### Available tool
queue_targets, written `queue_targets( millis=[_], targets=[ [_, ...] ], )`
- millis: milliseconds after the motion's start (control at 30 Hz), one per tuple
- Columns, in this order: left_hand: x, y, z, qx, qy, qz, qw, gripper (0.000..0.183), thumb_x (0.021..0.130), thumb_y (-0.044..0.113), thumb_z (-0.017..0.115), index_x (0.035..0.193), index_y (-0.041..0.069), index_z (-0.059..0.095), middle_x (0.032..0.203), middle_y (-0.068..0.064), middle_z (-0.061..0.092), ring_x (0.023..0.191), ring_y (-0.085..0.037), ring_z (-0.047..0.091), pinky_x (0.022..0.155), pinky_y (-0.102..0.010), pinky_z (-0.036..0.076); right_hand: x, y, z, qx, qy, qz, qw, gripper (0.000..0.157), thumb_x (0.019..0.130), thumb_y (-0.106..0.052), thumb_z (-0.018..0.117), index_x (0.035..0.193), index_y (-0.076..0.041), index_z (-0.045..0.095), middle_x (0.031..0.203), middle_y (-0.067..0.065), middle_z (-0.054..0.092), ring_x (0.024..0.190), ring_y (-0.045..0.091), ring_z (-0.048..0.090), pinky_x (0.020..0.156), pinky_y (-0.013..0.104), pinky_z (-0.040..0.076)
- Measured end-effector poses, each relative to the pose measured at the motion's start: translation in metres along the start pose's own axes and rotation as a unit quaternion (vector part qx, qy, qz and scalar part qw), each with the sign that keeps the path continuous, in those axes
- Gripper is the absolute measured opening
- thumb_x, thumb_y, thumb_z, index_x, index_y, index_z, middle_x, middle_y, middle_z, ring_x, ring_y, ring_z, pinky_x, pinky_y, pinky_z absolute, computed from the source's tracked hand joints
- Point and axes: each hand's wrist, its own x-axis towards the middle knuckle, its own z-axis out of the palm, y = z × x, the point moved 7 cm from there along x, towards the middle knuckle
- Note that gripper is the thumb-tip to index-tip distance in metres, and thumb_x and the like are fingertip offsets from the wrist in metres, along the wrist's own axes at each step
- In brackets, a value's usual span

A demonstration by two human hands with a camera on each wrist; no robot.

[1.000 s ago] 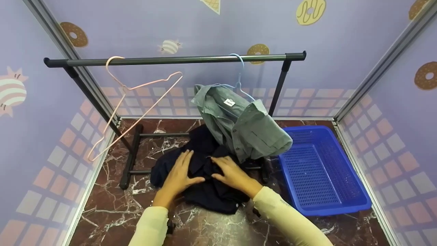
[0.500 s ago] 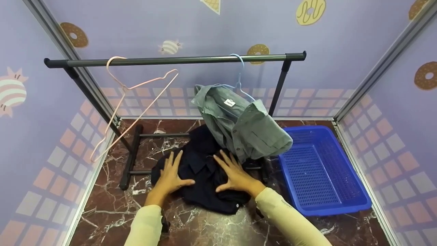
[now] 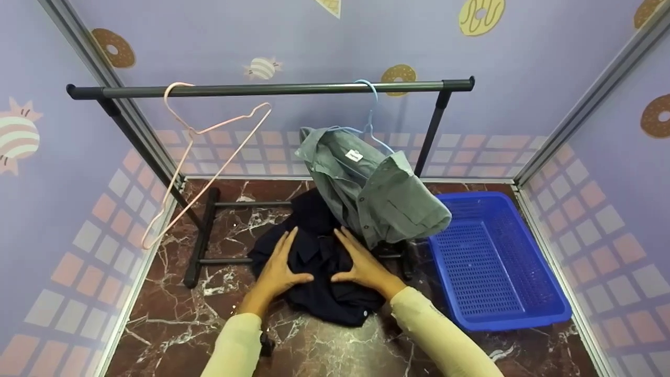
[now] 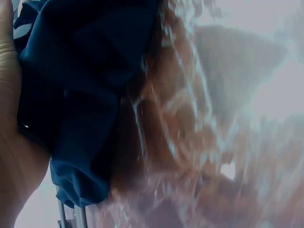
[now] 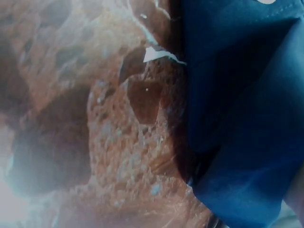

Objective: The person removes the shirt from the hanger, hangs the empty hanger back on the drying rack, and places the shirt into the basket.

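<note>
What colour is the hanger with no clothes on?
The bare hanger is peachy pink; it shows best in the head view.

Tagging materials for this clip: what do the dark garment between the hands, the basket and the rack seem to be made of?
Dark garment: matte woven fabric, perhaps cotton or a blend; it falls in soft, creased folds.
Blue basket: probably molded plastic, smooth; its floor is evenly perforated.
Rack: likely metal tubing, dark and fairly glossy, judging by the highlight along its bar.

Creased blue cloth along the right, pale button at the top edge, blotchy brown floor at left
</note>
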Motion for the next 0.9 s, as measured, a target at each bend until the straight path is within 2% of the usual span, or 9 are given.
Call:
queue_targets(
  millis=[167, 367, 533, 667, 900],
  targets=[
    [0.002, 0.009, 0.008, -0.045, 0.021, 0.024, 0.9984, 0.135, 0.056, 0.051, 0.098, 0.166, 0.029, 0.023, 0.167, -0.026, 0.026, 0.151, -0.049, 0.031, 0.117, -0.067, 0.035, 0.002, 0.003, -0.003, 0.026, 0.008, 0.008, 1.000, 0.117, 0.076, -0.051, 0.087, 0.167, -0.023, 0.018, 0.172, 0.017, 0.017, 0.157, 0.035, 0.023, 0.122, 0.054, 0.035],
    [0.007, 0.023, 0.026, -0.077, 0.005, 0.033, 0.9965, 0.130, 0.055, 0.057, 0.094, 0.164, 0.034, 0.027, 0.164, -0.028, 0.032, 0.151, -0.054, 0.026, 0.118, -0.071, 0.028, 0.007, 0.005, -0.005, 0.040, 0.030, -0.005, 0.999, 0.108, 0.078, -0.046, 0.087, 0.165, -0.021, 0.028, 0.169, 0.017, 0.027, 0.155, 0.034, 0.029, 0.122, 0.053, 0.035],
    [0.012, 0.034, 0.035, -0.104, 0.015, 0.060, 0.9927, 0.131, 0.054, 0.075, 0.083, 0.163, 0.025, 0.031, 0.163, -0.025, 0.036, 0.150, -0.049, 0.033, 0.120, -0.065, 0.031, 0.009, 0.006, -0.008, 0.050, 0.056, -0.012, 0.997, 0.100, 0.080, -0.041, 0.086, 0.163, -0.018, 0.034, 0.166, 0.015, 0.036, 0.153, 0.032, 0.035, 0.123, 0.050, 0.035],
    [0.013, 0.039, 0.039, -0.131, 0.021, 0.069, 0.9887, 0.131, 0.056, 0.081, 0.074, 0.163, 0.019, 0.032, 0.165, -0.017, 0.037, 0.152, -0.042, 0.033, 0.122, -0.061, 0.031, 0.008, 0.008, -0.012, 0.083, 0.076, -0.001, 0.994, 0.093, 0.082, -0.037, 0.085, 0.160, -0.016, 0.039, 0.163, 0.011, 0.042, 0.150, 0.030, 0.041, 0.122, 0.049, 0.036],
    [0.012, 0.048, 0.044, -0.165, 0.024, 0.061, 0.9841, 0.127, 0.057, 0.075, 0.076, 0.163, 0.022, 0.032, 0.166, -0.013, 0.036, 0.153, -0.038, 0.033, 0.123, -0.058, 0.029, 0.007, 0.011, -0.015, 0.159, 0.084, 0.036, 0.983, 0.083, 0.086, -0.031, 0.083, 0.159, -0.018, 0.043, 0.162, 0.008, 0.044, 0.149, 0.032, 0.042, 0.122, 0.051, 0.036]
  ],
)
